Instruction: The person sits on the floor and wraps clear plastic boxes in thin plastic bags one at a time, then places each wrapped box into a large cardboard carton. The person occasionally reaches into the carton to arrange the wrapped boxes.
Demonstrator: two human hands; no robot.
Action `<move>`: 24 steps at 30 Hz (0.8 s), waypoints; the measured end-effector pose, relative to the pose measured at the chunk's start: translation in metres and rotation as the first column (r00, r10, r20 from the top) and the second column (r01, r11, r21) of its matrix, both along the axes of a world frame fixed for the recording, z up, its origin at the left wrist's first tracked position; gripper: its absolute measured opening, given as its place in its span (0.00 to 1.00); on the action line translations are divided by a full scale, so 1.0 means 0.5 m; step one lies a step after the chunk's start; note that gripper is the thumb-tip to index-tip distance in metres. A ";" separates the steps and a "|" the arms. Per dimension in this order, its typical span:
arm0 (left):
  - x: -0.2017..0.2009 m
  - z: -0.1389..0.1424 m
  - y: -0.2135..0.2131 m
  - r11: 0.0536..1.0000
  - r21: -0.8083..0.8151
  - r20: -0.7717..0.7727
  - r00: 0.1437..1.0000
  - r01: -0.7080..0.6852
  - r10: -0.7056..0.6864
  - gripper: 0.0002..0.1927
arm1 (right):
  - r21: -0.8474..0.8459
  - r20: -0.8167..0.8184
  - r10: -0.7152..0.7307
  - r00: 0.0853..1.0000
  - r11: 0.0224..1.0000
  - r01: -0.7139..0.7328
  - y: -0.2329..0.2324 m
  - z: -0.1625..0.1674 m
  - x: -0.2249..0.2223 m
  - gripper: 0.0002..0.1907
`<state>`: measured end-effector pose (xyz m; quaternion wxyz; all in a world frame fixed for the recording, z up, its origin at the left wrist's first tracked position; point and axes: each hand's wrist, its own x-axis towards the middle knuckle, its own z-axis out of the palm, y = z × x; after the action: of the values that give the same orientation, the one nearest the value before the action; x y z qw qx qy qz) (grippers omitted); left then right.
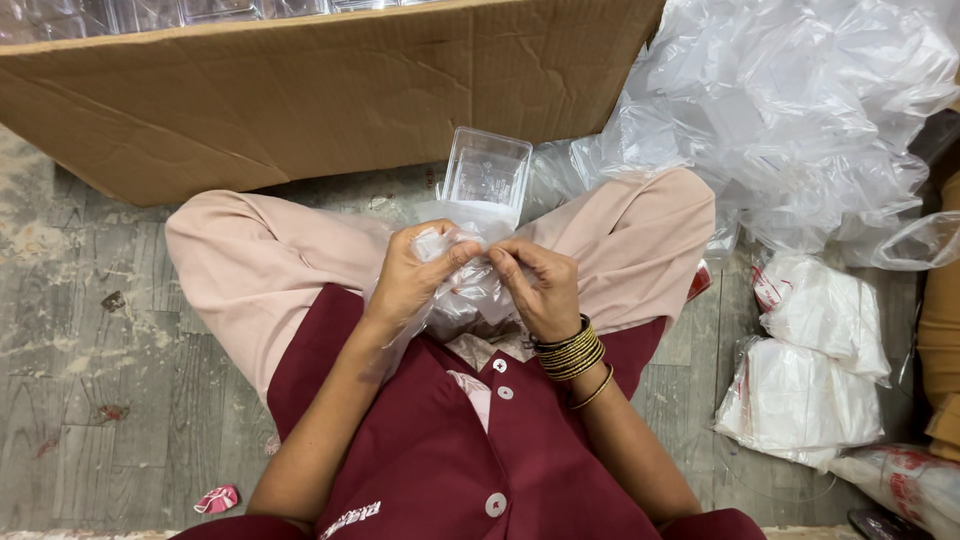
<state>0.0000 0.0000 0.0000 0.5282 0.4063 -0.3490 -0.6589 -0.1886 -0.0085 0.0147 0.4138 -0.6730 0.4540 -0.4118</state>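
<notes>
Near the camera, the left hand (408, 275) and right hand (540, 285) are close together, both pinching a thin clear plastic bag (470, 290) above the lap. A clear plastic container (487, 172) sticks out at its far end, before the cardboard box (300, 90).

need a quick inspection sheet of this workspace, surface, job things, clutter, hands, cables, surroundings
surface: grey worn plank floor; the person sits on it cross-legged.
job's things: thin clear bag pinched between both hands; clear plastic box stands just beyond the hands, against the knees.
clutter: heap of loose clear bags at upper right; white packs in plastic at right; small pink scrap on the floor at lower left.
grippers: left hand and right hand both grip the bag with their fingertips; bangles on the right wrist.
cables: nothing seen.
surroundings: big cardboard carton ahead, clear boxes showing inside at the top edge.
</notes>
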 end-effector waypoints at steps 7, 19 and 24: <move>0.006 -0.015 0.000 0.995 0.042 0.002 0.996 0.086 -0.086 0.07 | -0.039 0.017 -0.065 0.998 0.997 0.065 0.001 -0.007 0.002 0.09; 0.026 -0.005 -0.002 0.996 -0.020 -0.065 0.994 0.088 -0.089 0.08 | 0.069 0.136 0.014 0.991 0.997 -0.023 -0.006 -0.014 0.001 0.09; 0.012 -0.015 -0.006 1.000 0.011 0.124 0.992 0.009 -0.010 0.07 | 0.016 0.065 0.083 0.994 0.996 -0.084 -0.012 -0.005 -0.005 0.09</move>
<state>0.0061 -0.0029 -0.0074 0.5003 0.4475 -0.3795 -0.6368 -0.1913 -0.0144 0.0122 0.4513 -0.6740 0.4158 -0.4113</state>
